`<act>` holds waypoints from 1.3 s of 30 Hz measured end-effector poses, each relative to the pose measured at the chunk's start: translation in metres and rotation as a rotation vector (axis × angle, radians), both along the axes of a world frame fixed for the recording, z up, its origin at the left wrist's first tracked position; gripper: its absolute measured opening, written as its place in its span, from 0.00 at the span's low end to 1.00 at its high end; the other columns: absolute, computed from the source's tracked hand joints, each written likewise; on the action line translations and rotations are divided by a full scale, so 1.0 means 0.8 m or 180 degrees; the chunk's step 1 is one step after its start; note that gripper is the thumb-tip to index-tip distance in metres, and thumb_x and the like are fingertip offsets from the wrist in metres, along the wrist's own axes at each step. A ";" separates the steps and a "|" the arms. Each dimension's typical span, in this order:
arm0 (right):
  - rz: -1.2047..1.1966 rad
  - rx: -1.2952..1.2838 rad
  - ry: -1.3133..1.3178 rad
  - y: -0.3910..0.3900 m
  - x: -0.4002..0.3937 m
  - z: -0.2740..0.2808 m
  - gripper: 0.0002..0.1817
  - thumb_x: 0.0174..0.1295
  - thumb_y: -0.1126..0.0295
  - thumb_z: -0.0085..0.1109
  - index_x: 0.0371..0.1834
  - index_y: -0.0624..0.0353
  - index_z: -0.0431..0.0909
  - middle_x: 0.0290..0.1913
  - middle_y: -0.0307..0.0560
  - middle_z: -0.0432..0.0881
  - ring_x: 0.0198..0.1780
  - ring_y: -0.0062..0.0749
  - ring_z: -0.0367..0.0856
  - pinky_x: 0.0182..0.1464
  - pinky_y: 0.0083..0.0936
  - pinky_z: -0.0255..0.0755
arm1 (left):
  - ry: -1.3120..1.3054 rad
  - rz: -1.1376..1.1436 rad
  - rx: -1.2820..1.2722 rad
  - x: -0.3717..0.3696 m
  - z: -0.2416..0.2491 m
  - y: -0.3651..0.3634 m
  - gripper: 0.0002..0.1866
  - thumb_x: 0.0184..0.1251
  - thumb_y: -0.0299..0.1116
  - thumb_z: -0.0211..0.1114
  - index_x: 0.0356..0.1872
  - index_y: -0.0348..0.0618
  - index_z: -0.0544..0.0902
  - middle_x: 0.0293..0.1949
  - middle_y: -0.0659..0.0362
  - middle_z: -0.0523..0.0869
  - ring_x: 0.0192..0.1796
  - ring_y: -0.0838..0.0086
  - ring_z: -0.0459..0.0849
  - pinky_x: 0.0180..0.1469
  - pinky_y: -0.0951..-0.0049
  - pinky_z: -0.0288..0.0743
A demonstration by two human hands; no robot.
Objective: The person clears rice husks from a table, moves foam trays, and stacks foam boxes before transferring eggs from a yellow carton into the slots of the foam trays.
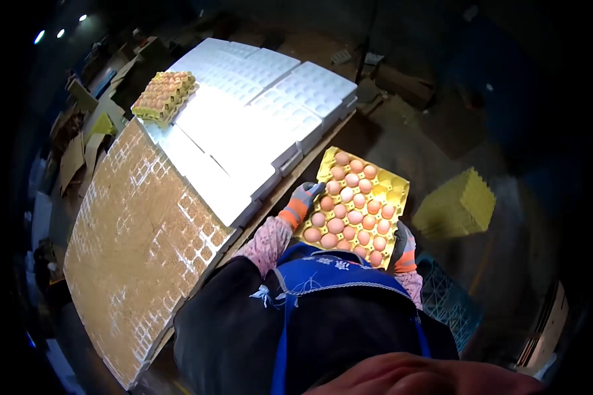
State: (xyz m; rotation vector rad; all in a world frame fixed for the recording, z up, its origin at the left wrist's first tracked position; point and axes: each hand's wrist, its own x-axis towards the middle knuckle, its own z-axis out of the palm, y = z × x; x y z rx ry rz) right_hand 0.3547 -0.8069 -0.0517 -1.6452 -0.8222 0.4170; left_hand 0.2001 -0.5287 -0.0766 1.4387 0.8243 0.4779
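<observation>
Between my two gloved hands is a yellow egg tray [390,187] filled with brown eggs [355,217], apart from several bare cups at its far right corner. My left hand [304,197], in a grey and orange glove, grips the tray's left edge with the thumb on top. On the opposite side my right hand [405,249] is at the tray's right edge, its fingers mostly hidden by the tray. The tray is held in front of my blue apron [349,271], beside the table.
White foam egg-packing sheets [244,125] cover the far part of the table; brown board [132,243] covers the near part. Stacked egg trays [163,97] with eggs stand at the far left. A stack of yellow trays [458,204] and a teal crate [447,299] are on my right.
</observation>
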 end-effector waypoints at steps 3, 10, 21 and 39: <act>0.0452 -0.0265 -0.0847 0.071 0.078 -0.006 0.17 0.61 0.68 0.54 0.51 0.65 0.76 0.47 0.56 0.81 0.47 0.44 0.81 0.49 0.32 0.75 | -0.0246 0.0715 -0.0433 0.005 -0.002 0.036 0.18 0.61 0.45 0.68 0.38 0.37 0.83 0.33 0.61 0.84 0.35 0.80 0.77 0.38 0.76 0.73; 0.2061 0.0412 0.0958 0.307 0.224 0.048 0.15 0.66 0.71 0.52 0.55 0.62 0.74 0.52 0.46 0.79 0.50 0.31 0.78 0.50 0.27 0.74 | -0.0999 0.1996 -0.0507 0.042 0.054 0.110 0.15 0.64 0.37 0.66 0.45 0.37 0.79 0.38 0.59 0.84 0.38 0.77 0.80 0.40 0.75 0.76; 0.3763 -0.0673 0.2167 0.667 0.203 0.023 0.20 0.60 0.64 0.63 0.52 0.65 0.75 0.45 0.43 0.81 0.46 0.23 0.78 0.46 0.21 0.74 | 0.0265 0.3689 -0.0013 -0.016 0.063 0.220 0.21 0.62 0.45 0.66 0.43 0.34 0.81 0.37 0.57 0.85 0.37 0.75 0.79 0.39 0.72 0.74; 0.4641 0.0284 -0.3627 0.626 0.204 0.012 0.16 0.61 0.65 0.48 0.51 0.54 0.74 0.49 0.48 0.76 0.50 0.39 0.76 0.47 0.34 0.72 | 0.3260 0.0890 0.3318 0.132 0.057 0.208 0.22 0.53 0.50 0.66 0.47 0.50 0.78 0.47 0.57 0.79 0.53 0.64 0.74 0.54 0.63 0.66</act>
